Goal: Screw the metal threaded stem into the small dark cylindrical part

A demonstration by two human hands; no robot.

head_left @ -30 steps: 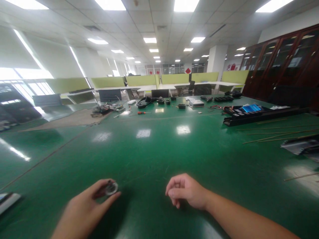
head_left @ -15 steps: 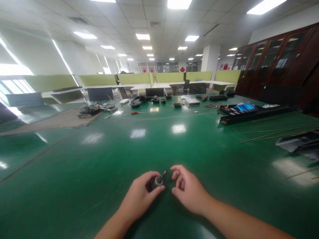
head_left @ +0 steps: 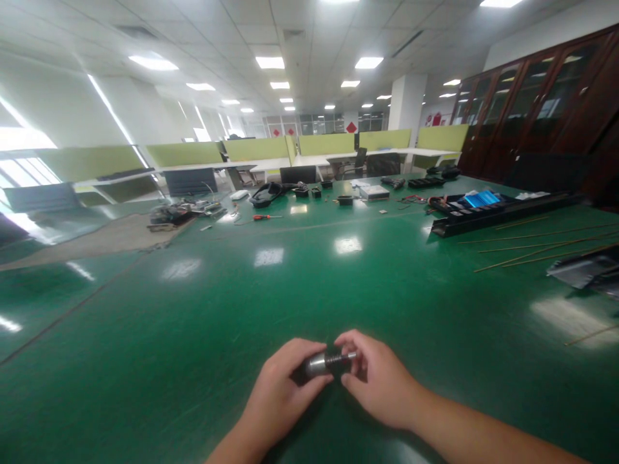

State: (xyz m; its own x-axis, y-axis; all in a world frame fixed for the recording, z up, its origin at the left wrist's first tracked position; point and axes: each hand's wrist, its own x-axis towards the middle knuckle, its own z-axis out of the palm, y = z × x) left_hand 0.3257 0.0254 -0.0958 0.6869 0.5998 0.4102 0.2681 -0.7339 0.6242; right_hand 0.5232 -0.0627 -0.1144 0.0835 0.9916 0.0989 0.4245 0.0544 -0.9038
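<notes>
My left hand [head_left: 290, 380] is wrapped round a small metal cylinder [head_left: 316, 365], with thumb and fingers on either side of its silvery body. From the cylinder's right end a thin, dark, ribbed shaft with a lighter tip points toward my right hand [head_left: 374, 377]. That hand is curled around the shaft's end, its thumb and index finger apart and the tip between them. Whether any right finger touches the shaft I cannot tell. Both hands are low over the green table [head_left: 193, 316].
An orange-handled screwdriver [head_left: 262, 218] lies farther back. Behind it are a black strap-like item [head_left: 265, 194] and a white box [head_left: 374, 193]. To the right are a long black channel [head_left: 454, 224], thin rods [head_left: 512, 247] and a metal piece [head_left: 575, 270]. Mixed parts [head_left: 178, 212] lie at left.
The cylinder has turned in my left hand, so its shaft points right instead of up and away. Both hands are closer together, with my right fingers now around the shaft's end.
</notes>
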